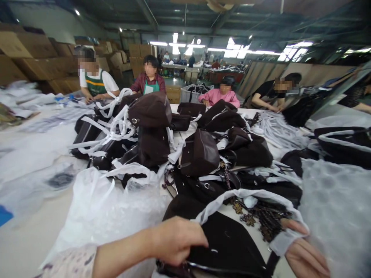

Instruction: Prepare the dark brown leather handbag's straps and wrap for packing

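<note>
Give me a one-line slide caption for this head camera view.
Left hand grips a dark brown handbag while right hand holds its white-wrapped strap, before a table's bag pile.

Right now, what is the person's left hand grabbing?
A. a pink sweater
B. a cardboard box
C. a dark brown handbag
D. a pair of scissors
C: the left hand is closed over the top edge of the dark brown handbag lying nearest the camera, while the right hand holds the white wrapped strap at its other end.
</note>
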`<action>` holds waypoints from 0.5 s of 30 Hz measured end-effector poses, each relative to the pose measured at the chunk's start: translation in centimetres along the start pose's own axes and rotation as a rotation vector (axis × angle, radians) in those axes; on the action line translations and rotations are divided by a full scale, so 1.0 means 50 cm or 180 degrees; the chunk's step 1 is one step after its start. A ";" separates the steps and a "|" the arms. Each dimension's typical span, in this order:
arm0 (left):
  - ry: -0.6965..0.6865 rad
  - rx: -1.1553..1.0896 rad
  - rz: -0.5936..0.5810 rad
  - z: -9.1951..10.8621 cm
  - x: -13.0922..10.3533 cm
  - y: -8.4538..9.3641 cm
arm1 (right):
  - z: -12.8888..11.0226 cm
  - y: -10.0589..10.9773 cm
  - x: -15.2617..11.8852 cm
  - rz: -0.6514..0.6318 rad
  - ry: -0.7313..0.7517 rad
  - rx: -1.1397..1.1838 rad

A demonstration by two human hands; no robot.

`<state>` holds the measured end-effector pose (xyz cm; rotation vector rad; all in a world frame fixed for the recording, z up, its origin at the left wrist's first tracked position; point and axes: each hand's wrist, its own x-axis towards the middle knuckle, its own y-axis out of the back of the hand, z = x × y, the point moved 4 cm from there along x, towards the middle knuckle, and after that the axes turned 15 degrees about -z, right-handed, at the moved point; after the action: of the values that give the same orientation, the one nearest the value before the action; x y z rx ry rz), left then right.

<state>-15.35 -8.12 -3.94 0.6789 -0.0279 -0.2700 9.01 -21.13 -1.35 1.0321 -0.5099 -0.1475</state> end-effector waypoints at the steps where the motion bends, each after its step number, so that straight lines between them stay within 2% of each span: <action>1: -0.0318 0.0527 -0.0368 0.018 -0.003 -0.040 | -0.004 -0.002 0.001 0.0051 0.0063 -0.0162; 2: -0.0464 0.0992 -0.0621 0.023 -0.005 -0.078 | -0.009 -0.003 0.005 0.0132 0.0225 -0.0341; 4: -0.0216 0.1720 -0.0701 0.005 -0.004 -0.131 | -0.022 -0.006 0.016 0.0388 0.0934 -0.0662; 6: 0.0071 0.2270 -0.0604 -0.025 0.000 -0.158 | -0.033 -0.010 0.026 0.0620 0.1771 -0.0843; 8: 0.0119 0.2475 -0.0582 -0.044 0.001 -0.158 | -0.036 -0.013 0.039 0.0708 0.2310 -0.0890; 10: 0.0041 0.2252 -0.0697 -0.046 -0.006 -0.133 | -0.033 -0.007 0.054 0.0645 0.2548 -0.0848; 12: 0.0238 0.1909 -0.0747 -0.036 -0.021 -0.084 | -0.025 0.017 0.065 0.0567 0.2776 -0.0769; 13: 0.0373 0.1754 -0.0725 -0.028 -0.030 -0.054 | -0.016 0.035 0.073 0.0266 0.2878 -0.0318; 14: 0.0491 0.1611 -0.0680 -0.018 -0.039 -0.024 | -0.002 0.056 0.085 -0.0304 0.2773 0.0600; 15: 0.0571 0.1500 -0.0613 -0.008 -0.047 0.007 | 0.019 0.073 0.101 -0.1041 0.2324 0.1842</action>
<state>-17.50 -7.01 -3.87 1.1755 0.1504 -0.3918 12.55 -21.78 3.81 1.6286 0.3106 0.1017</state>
